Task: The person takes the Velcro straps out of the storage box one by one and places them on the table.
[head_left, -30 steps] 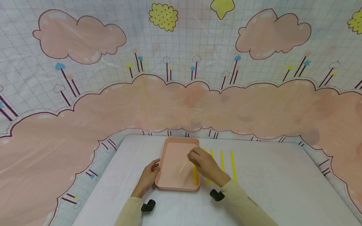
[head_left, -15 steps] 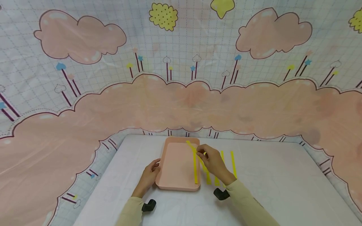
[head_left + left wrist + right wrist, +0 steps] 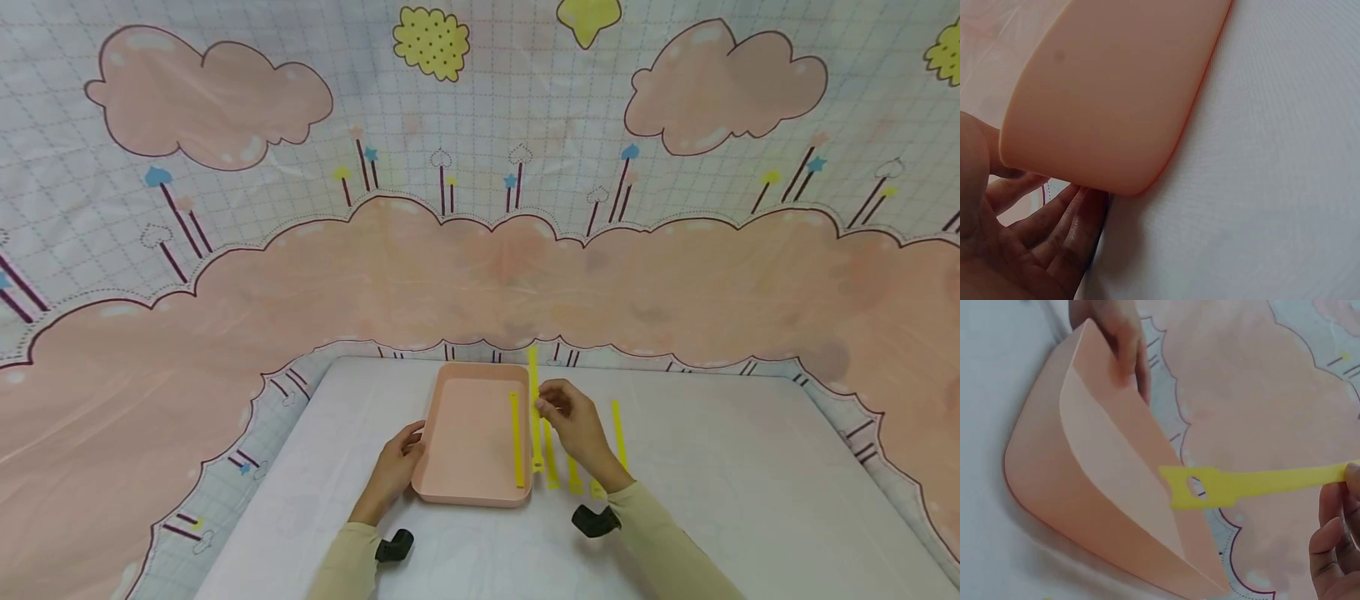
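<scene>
In the head view, my left hand (image 3: 396,457) holds the left side of a shallow pink tray (image 3: 468,442), thumb at the rim and fingers along the outer wall. Between thumb and fingertips, my right hand (image 3: 576,421) pinches a yellow hook-and-loop cable tie (image 3: 534,400) just beyond the tray's right edge. The right wrist view shows the slotted wide end of this cable tie (image 3: 1210,487) pointing away from the fingers (image 3: 1329,550). Another yellow cable tie (image 3: 517,442) lies lengthwise inside the tray, near its right wall.
Several more yellow cable ties lie in a row right of the tray, partly hidden by the right hand and forearm; the rightmost cable tie (image 3: 618,433) shows best. A white cloth (image 3: 750,467) covers the table, with a patterned curtain (image 3: 480,283) behind.
My right hand has moved right, out from over the tray, and the cable tie it pinches has swung from slanted to upright beside the tray. The left hand has stayed put.
</scene>
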`<state>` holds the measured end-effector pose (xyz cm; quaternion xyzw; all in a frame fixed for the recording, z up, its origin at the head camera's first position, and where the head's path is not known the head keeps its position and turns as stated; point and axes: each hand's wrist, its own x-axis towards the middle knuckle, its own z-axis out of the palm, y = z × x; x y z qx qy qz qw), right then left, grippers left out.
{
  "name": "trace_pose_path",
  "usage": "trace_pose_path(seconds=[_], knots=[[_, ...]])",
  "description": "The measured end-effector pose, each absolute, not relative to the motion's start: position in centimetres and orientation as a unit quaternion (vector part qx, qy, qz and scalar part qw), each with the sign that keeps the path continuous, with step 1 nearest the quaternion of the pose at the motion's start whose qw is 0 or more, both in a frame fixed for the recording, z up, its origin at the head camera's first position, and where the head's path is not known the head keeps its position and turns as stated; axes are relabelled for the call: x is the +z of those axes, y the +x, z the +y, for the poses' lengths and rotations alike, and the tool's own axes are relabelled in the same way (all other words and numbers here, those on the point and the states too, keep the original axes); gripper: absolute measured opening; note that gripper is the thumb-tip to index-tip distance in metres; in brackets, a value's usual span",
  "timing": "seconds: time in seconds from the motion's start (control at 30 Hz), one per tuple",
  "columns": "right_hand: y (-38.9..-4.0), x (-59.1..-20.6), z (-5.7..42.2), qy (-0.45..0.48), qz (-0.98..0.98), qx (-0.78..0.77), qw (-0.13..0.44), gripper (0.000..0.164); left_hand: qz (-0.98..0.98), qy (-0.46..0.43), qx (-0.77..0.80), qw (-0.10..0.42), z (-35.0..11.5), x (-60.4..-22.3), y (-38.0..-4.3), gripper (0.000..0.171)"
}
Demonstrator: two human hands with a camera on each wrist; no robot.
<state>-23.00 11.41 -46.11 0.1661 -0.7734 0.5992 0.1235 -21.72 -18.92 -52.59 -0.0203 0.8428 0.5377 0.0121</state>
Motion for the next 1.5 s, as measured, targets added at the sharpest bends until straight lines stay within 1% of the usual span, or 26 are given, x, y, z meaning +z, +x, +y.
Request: trace_pose_path(seconds=[0.17, 0.4, 0.6, 0.93, 1.1, 1.33, 1.5], knots=[[-22.7, -46.0, 12.0, 0.133, -0.752, 0.640, 0.082, 0.021, 0.842, -0.023, 0.539, 0.010, -18.8, -52.6, -21.7, 0.043], [-22.6, -46.7, 13.3, 0.114, -0.760, 0.635, 0.071, 0.022, 0.841, -0.023, 0.540, 0.010, -18.7, -52.7, -21.7, 0.043], [-22.3, -47.0, 14.6, 0.076, -0.761, 0.642, 0.050, 0.022, 0.842, -0.014, 0.539, 0.007, -18.8, -52.8, -21.6, 0.042], [-22.0, -47.7, 16.8, 0.031, -0.766, 0.641, 0.041, 0.024, 0.838, -0.018, 0.546, 0.008, -18.6, -52.8, -21.5, 0.043], [-22.0, -47.7, 17.7, 0.027, -0.766, 0.641, 0.044, 0.026, 0.837, -0.023, 0.547, 0.014, -18.8, -52.8, -21.7, 0.043], [-22.3, -47.9, 18.9, -0.003, -0.776, 0.629, 0.045, 0.025, 0.841, -0.024, 0.541, 0.013, -18.9, -52.4, -21.9, 0.045], [-22.1, -48.2, 20.1, -0.029, -0.787, 0.615, 0.035, 0.025, 0.839, -0.027, 0.543, 0.017, -18.9, -52.4, -21.7, 0.044]])
